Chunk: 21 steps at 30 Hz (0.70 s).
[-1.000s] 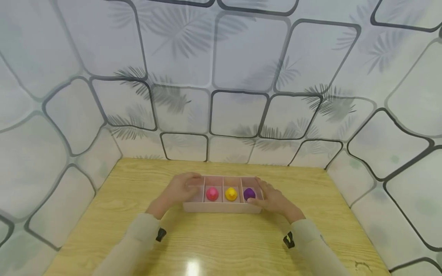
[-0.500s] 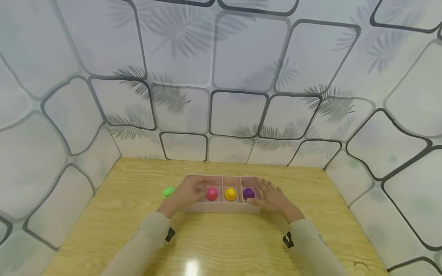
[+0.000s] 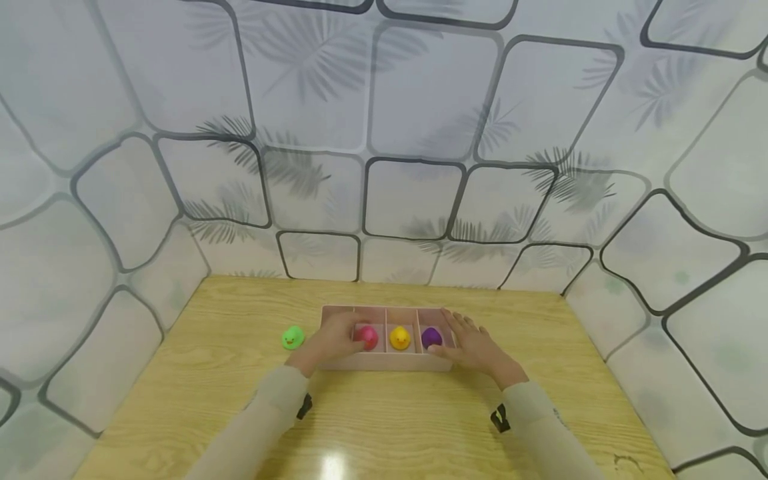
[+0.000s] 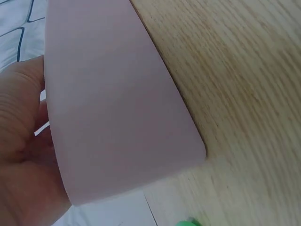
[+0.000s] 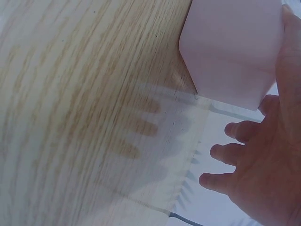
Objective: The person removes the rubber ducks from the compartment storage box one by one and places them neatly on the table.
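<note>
A pale pink box (image 3: 384,362) with several compartments in a row stands on the table. It holds a pink rubber duck (image 3: 369,337), a yellow rubber duck (image 3: 400,338) and a rounded purple toy (image 3: 430,337), each in its own compartment. My left hand (image 3: 331,338) reaches over the box's left end, thumb and fingers spread at either side of the pink duck. In the left wrist view the box wall hides its fingertips. Spread across the right end is my right hand (image 3: 480,350), its thumb and index finger touching the box and its other fingers extended beyond it.
A green rubber duck (image 3: 293,338) sits on the wooden table (image 3: 384,413), left of the box. Patterned white panels (image 3: 414,200) enclose the table at the back and both sides.
My left hand has moved right, from the leftmost compartment to the pink duck. The green duck, hidden at first, now shows on the table. My right hand stays at the box's right end.
</note>
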{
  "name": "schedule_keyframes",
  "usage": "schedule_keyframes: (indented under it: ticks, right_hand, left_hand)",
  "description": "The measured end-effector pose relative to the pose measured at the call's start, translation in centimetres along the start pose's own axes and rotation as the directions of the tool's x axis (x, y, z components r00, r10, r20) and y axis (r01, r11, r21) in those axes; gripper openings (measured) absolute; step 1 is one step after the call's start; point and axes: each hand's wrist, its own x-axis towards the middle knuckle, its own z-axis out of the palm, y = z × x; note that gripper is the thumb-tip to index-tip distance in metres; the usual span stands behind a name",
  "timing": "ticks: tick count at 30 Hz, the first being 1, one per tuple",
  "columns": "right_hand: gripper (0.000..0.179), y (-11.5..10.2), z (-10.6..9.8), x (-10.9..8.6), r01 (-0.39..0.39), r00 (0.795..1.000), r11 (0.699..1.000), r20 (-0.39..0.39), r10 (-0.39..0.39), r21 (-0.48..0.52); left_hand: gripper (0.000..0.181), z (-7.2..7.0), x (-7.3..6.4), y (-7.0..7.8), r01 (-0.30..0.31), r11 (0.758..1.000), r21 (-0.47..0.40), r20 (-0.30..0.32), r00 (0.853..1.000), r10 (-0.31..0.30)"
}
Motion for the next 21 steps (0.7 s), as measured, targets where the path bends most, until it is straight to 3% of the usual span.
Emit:
schedule_keyframes:
  ticks: [21]
  right_hand:
    - [0.1, -0.1, 0.0, -0.1, 0.003, 1.0, 1.0, -0.003, -0.003, -0.004]
  left_hand:
    - [0.056, 0.7, 1.7, 0.3, 0.134, 0.989, 0.061, 0.097, 0.985, -0.14]
